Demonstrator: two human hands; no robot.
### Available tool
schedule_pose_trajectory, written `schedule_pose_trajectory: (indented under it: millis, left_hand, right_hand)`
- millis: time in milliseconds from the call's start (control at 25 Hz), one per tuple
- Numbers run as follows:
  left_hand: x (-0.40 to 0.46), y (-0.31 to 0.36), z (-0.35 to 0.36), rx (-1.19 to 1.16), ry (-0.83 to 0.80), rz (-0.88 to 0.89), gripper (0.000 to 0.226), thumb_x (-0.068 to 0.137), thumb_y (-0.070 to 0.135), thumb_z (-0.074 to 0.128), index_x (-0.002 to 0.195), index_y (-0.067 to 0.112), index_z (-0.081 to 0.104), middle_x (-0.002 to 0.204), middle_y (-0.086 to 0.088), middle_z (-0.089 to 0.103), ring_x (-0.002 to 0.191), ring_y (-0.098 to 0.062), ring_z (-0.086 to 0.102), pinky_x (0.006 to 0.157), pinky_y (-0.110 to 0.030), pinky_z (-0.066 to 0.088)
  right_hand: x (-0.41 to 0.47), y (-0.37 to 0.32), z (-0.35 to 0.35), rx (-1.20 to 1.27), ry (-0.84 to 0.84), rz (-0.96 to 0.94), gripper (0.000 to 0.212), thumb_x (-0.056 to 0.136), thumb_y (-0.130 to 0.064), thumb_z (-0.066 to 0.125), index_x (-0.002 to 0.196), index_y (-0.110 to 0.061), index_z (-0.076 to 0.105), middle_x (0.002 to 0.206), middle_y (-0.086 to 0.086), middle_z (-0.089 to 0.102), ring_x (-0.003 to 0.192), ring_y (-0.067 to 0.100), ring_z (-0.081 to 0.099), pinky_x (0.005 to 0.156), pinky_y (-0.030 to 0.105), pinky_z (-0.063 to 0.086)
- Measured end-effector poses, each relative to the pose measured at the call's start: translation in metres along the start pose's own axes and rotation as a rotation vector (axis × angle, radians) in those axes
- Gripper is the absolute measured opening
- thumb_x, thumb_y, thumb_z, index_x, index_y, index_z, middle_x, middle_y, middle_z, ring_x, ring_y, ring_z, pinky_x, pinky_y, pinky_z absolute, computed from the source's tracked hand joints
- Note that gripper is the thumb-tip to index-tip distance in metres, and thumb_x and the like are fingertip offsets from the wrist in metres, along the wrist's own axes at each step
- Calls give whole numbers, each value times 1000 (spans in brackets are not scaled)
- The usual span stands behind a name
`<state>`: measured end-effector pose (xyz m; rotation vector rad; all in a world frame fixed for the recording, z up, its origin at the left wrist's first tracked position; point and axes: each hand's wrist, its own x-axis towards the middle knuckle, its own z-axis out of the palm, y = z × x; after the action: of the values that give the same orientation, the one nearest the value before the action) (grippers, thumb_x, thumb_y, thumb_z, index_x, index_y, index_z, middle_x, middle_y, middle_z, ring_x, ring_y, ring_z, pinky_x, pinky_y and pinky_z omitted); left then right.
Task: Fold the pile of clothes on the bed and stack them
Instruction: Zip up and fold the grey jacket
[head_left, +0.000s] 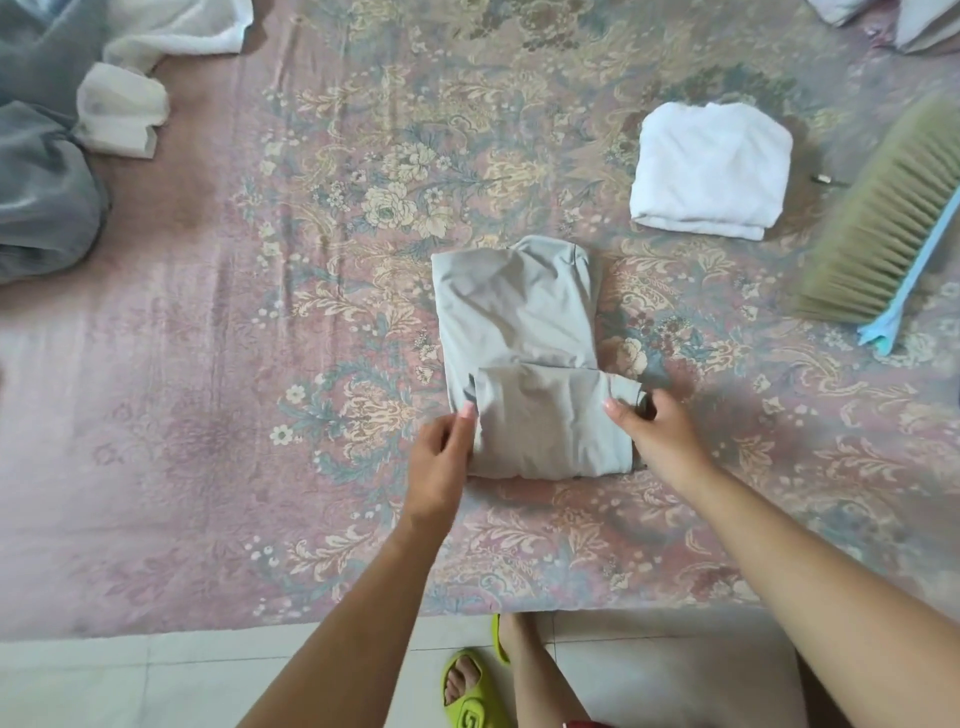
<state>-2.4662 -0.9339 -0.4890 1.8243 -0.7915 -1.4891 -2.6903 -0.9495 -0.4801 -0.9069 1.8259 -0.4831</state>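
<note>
A light grey garment (519, 312) lies on the bed (208, 467) in the middle, its near end turned up over itself into a fold. My left hand (441, 457) grips the left edge of that fold, thumb on top. My right hand (654, 436) holds the fold's right edge, fingers tucked under the cloth. A folded white garment (711, 171) rests further back on the right. Unfolded clothes sit at the far left: a dark grey one (41, 197) and a white one (135, 78).
A bed brush (893, 223) with tan bristles and a light blue handle lies at the right edge. White items (893, 15) show at the top right corner. The bed's near edge meets a tiled floor (156, 686), where my feet stand in green slippers (472, 696).
</note>
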Motion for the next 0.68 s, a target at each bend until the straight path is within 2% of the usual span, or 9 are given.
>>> schedule_pose_trajectory:
  millis: [80,160,200,280,360,440,520,600,680]
  left_hand:
    - [-4,-5,7,222,95,130,35,86,41,62,74,8,58,87,7,47,78,-3,48,71,-10,40]
    - [-7,-3,12,262,134,204,36,87,43,61,90,7,63,100,7,45,96,-6,49,89,-15,41]
    - [-11,-3,16,271,126,229,43,89,46,57,105,6,61,108,4,43,105,-9,46,97,-21,38]
    - [-18,-6,26,328,159,266,61,89,49,53,129,5,46,120,-2,39,115,-11,39,103,-24,31]
    - [-18,-7,35,398,207,250,58,85,42,64,125,2,48,115,-7,44,108,-15,43,97,-28,37]
    - [-15,-2,42,340,245,192,26,88,34,63,98,12,55,91,-3,51,83,-12,48,77,-32,43]
    - [-14,2,43,155,287,135,22,93,36,54,79,27,40,73,4,46,63,-2,44,60,-24,37]
    - [-10,1,38,98,311,107,23,96,40,47,81,27,35,71,7,47,61,-1,46,55,-25,35]
    - [-1,-2,30,261,287,76,27,96,43,44,90,17,40,77,1,55,72,-18,55,58,-34,34]
  right_hand:
    - [-4,2,13,76,76,-75,12,93,-23,58,81,-23,58,71,-5,56,67,13,50,53,18,37]
    - [-6,-9,20,179,79,-125,12,95,-25,53,87,-29,61,77,-11,62,66,1,55,57,9,41]
    - [-4,-14,24,185,64,-121,13,96,-28,51,91,-26,63,81,-10,64,69,-1,57,62,11,43]
    - [3,-21,32,117,47,-92,27,98,-31,48,98,-8,63,88,5,66,79,13,60,72,26,46]
    - [8,-23,36,92,59,-61,34,98,-29,46,96,2,60,83,14,62,74,18,55,67,30,40]
    - [7,-25,35,151,96,-92,28,99,-28,46,84,-9,60,72,1,58,64,5,51,61,26,37]
    - [8,-27,33,175,196,-166,26,100,-28,44,88,-11,59,74,-3,58,66,5,50,62,25,38]
    - [13,-26,33,70,291,-211,25,100,-29,42,90,-9,54,70,-2,53,64,13,47,55,29,33]
    - [22,-20,35,-172,306,-202,23,100,-29,42,94,-8,50,69,1,53,65,25,50,52,32,30]
